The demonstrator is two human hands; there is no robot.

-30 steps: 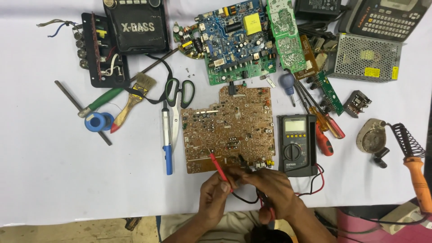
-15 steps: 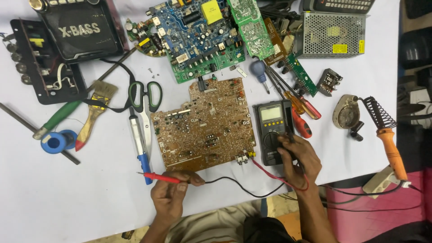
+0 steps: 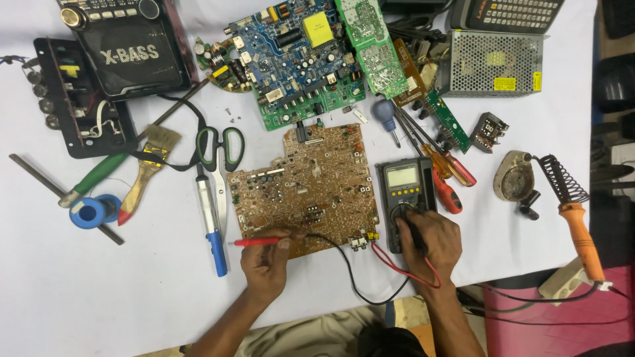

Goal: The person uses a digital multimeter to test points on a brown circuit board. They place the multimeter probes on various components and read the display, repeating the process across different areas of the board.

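Note:
A brown circuit board [image 3: 307, 188] lies flat on the white table [image 3: 79, 291]. My left hand [image 3: 268, 261] holds a red test probe [image 3: 254, 242] level, its tip pointing left, at the board's near left corner. My right hand [image 3: 428, 239] rests on the dial of a dark multimeter [image 3: 405, 192] just right of the board; the fingers cover the dial. A black lead and a red lead [image 3: 403, 271] run from the meter along the near table edge.
A blue-handled tool [image 3: 211, 218], scissors [image 3: 221, 149], a brush [image 3: 147, 168] and a blue tape roll [image 3: 96, 211] lie left of the board. Blue and green boards [image 3: 297, 56], screwdrivers [image 3: 440, 165], a mesh metal box [image 3: 493, 63] and a soldering iron [image 3: 575, 218] fill the back and right.
My hands have parted: the left carried the red probe to the board's near left corner, the right went onto the multimeter dial. The camera view shifted and came closer.

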